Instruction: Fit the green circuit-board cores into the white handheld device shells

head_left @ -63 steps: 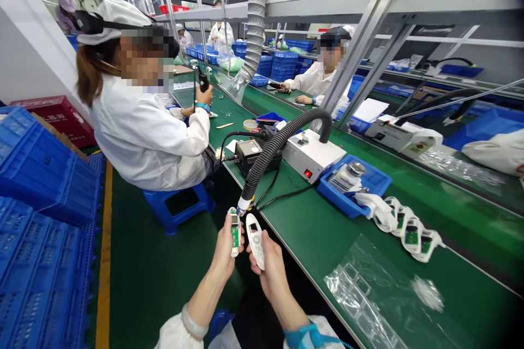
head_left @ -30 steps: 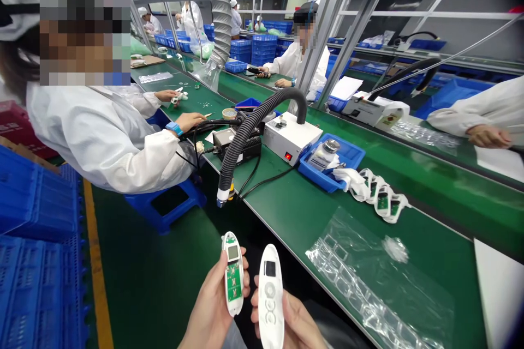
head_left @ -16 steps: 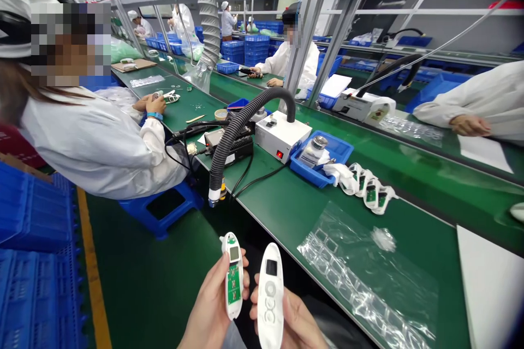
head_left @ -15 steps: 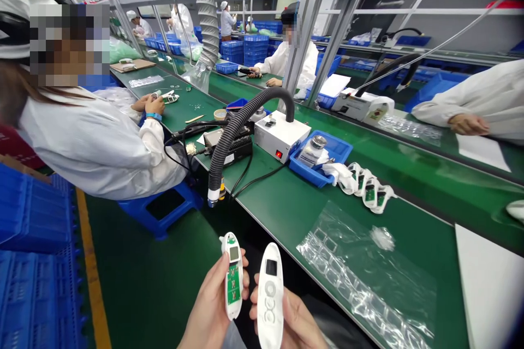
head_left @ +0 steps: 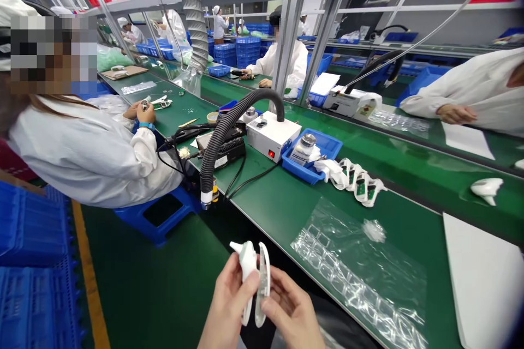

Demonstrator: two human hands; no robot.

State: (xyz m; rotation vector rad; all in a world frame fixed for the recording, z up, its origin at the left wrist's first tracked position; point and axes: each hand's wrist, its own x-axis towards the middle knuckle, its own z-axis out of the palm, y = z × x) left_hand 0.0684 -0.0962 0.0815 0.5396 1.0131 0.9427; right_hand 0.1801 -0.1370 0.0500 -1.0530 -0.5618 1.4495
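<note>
My left hand (head_left: 227,300) is closed around the white body of an ear thermometer (head_left: 247,259), whose pointed probe tip faces up and left. In my right hand (head_left: 293,305) is the thin white front cover (head_left: 263,283) of the thermometer, gripped along its edge with its hollow inner side facing left. Body and cover stand nearly upright side by side, a narrow gap between them at the top. The body's circuit board is turned out of sight. Both hands are in front of the bench edge, above my lap.
On the green bench (head_left: 282,204) lie a clear plastic sheet of square pieces (head_left: 352,283), several open white shells with green boards (head_left: 362,185), a blue tray (head_left: 313,172) and a white box (head_left: 272,136) with a black hose (head_left: 221,142). A co-worker (head_left: 94,147) sits at left.
Both parts were apart, the board and the cover's buttoned face showing. Now my hands have come together, turning the body and cover to face each other. The view has shifted slightly.
</note>
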